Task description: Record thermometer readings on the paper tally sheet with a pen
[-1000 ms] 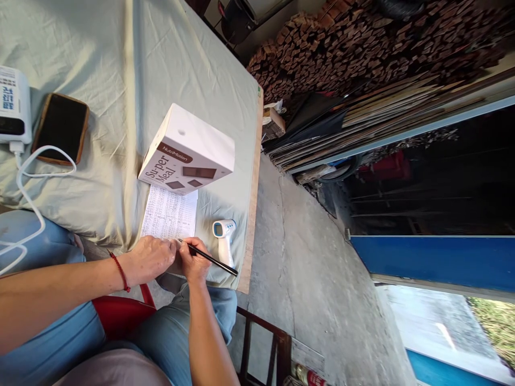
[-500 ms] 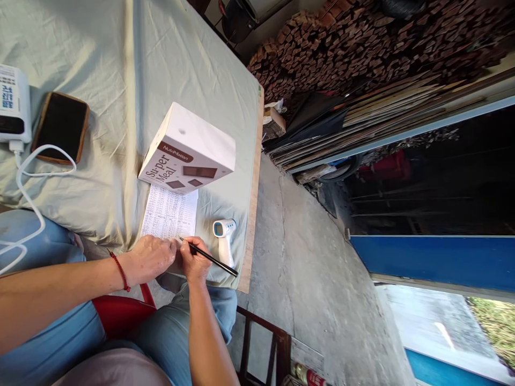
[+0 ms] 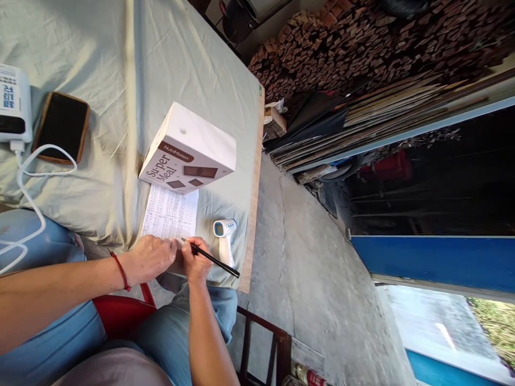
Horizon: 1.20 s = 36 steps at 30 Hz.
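A black pen (image 3: 219, 263) is pinched between the fingers of my right hand (image 3: 196, 261), its tip at the near part of a sheet of paper (image 3: 171, 213) covered in rows of small writing. My left hand (image 3: 151, 257), with a red bracelet at the wrist, is closed at the sheet's near edge, just left of the pen tip. Its curled fingertips are largely hidden. The sheet's far end meets a white and brown box (image 3: 189, 153) marked "Su-per Meal". Right of my right hand lies a white and blue infrared thermometer (image 3: 225, 241).
A phone (image 3: 61, 127) and a white power bank (image 3: 14, 102) with a white cable (image 3: 30, 198) lie on the cloth-covered table (image 3: 100, 64) at left. The table's wooden edge (image 3: 255, 203) runs along the right. A dark wooden frame (image 3: 263, 343) stands beside my knee.
The pen and my right hand have shifted very slightly to the right. My left hand, the paper and the box stay as they were.
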{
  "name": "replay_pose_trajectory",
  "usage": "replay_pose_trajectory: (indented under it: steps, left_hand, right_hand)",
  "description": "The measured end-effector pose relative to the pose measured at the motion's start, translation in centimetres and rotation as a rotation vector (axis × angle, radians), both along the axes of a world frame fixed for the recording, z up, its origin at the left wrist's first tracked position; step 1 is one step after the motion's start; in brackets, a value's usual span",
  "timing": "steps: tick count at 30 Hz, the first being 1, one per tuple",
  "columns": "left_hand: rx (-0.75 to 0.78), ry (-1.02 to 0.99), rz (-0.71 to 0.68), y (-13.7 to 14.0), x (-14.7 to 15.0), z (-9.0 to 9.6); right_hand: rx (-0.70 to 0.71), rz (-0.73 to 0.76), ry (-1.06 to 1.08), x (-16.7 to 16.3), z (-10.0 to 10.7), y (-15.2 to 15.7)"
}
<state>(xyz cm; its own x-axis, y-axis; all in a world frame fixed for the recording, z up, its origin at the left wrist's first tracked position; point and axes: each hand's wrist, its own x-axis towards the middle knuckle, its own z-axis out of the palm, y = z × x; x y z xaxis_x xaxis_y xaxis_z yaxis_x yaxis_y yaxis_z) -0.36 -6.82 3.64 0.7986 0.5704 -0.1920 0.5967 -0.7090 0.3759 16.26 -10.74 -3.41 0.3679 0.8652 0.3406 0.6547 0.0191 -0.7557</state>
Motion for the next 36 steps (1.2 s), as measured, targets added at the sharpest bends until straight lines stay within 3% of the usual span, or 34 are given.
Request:
replay_pose_trajectory:
  steps: [6, 11, 13, 16, 19, 21, 23, 26, 29, 32, 36]
  left_hand:
    - [-0.021, -0.001, 0.003, 0.1, -0.1, 0.0]
    - [-0.007, -0.059, 0.04, 1.3, -0.7, 0.6]
    - [0.03, -0.231, 0.103, 2.7, -1.7, 1.2]
    - [0.186, -0.691, 0.299, 5.9, -4.3, 2.3]
    - [0.336, -1.014, 0.603, 9.5, -7.2, 2.6]
    - [0.281, -0.953, 0.706, 11.4, -8.7, 2.1]
    - [0.115, -0.78, 0.711, 12.6, -9.4, 1.2]
    - [-0.117, -0.575, 0.576, 13.5, -9.2, 0.0]
    - [-0.156, -0.572, 0.534, 14.1, -8.3, -0.8]
    - [-0.18, -0.679, 0.499, 15.3, -7.7, -1.4]
    - [-0.261, -0.751, 0.447, 16.6, -7.4, -1.5]
  right_hand:
    - [-0.002, 0.034, -0.003, 0.3, -0.1, 0.0]
    - [0.116, -0.057, 0.016, -0.3, 0.2, -0.8]
    - [0.191, -0.142, 0.011, -0.2, 0.6, -1.0]
    - [0.263, -0.273, -0.063, 1.8, 1.4, -1.0]
    - [0.151, -0.288, -0.166, 5.8, 1.8, -1.0]
    - [-0.065, -0.202, -0.195, 8.5, 1.6, -1.2]
    - [-0.222, -0.168, -0.168, 10.5, 1.2, -1.5]
    - [-0.26, -0.215, -0.119, 11.3, 0.3, -1.8]
    - [-0.144, -0.287, 0.01, 10.4, -0.1, -1.6]
    - [0.001, -0.292, 0.352, 8.3, 0.7, -0.7]
    - [-0.021, -0.017, 0.831, 3.5, 3.4, 1.0]
